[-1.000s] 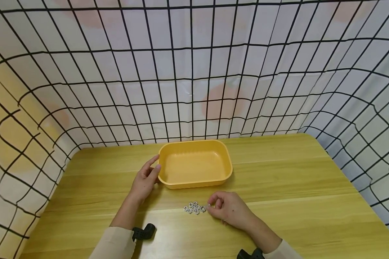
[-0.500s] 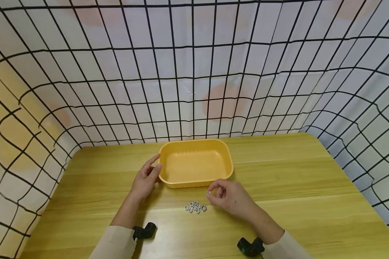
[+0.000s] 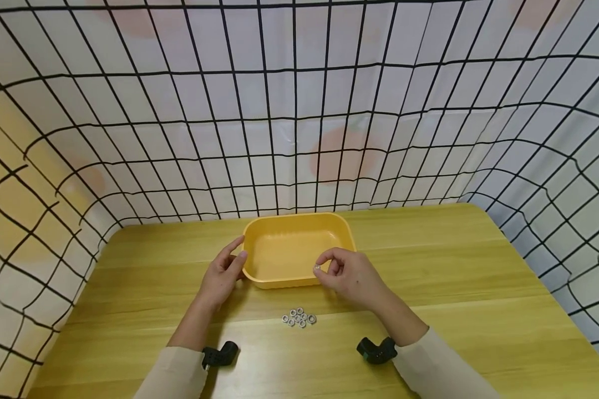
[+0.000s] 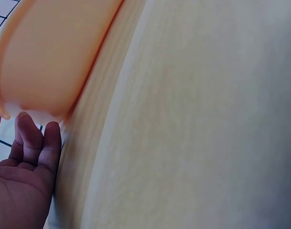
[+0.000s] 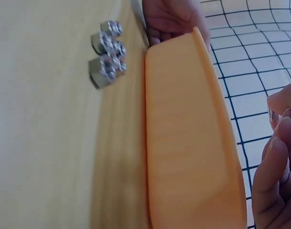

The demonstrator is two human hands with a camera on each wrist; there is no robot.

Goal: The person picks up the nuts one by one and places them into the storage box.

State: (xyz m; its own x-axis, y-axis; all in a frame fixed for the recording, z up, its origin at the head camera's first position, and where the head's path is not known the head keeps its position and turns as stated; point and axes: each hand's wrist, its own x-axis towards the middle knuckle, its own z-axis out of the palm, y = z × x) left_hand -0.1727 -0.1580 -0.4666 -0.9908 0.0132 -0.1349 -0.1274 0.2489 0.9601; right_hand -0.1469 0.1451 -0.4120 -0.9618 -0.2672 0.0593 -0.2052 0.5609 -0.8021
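Note:
My left hand (image 3: pixel 221 280) holds the left end of a yellow plastic tray (image 3: pixel 279 284), thumb and index finger at its rim. In the left wrist view, curled fingers (image 4: pixel 52 140) lie against the tray's end wall. Over the tray's front right rim, my right hand (image 3: pixel 354 277) pinches a small metal nut (image 3: pixel 317 267) between thumb and index finger. Several silver hex nuts (image 3: pixel 298 318) lie in a loose cluster on the table in front of the tray; the right wrist view shows these nuts (image 5: pixel 104 71) close up beside it.
The wooden table (image 3: pixel 454 288) carries the tray near its back edge. A black net (image 3: pixel 294 119) rises behind the table and along both sides, with a pale printed cloth beyond. Black wrist cameras (image 3: pixel 221 354) sit at both sleeves.
My right hand has lifted one nut from the right side of the cluster and carried it forward to the tray's front rim. The left hand has stayed at the tray's left end.

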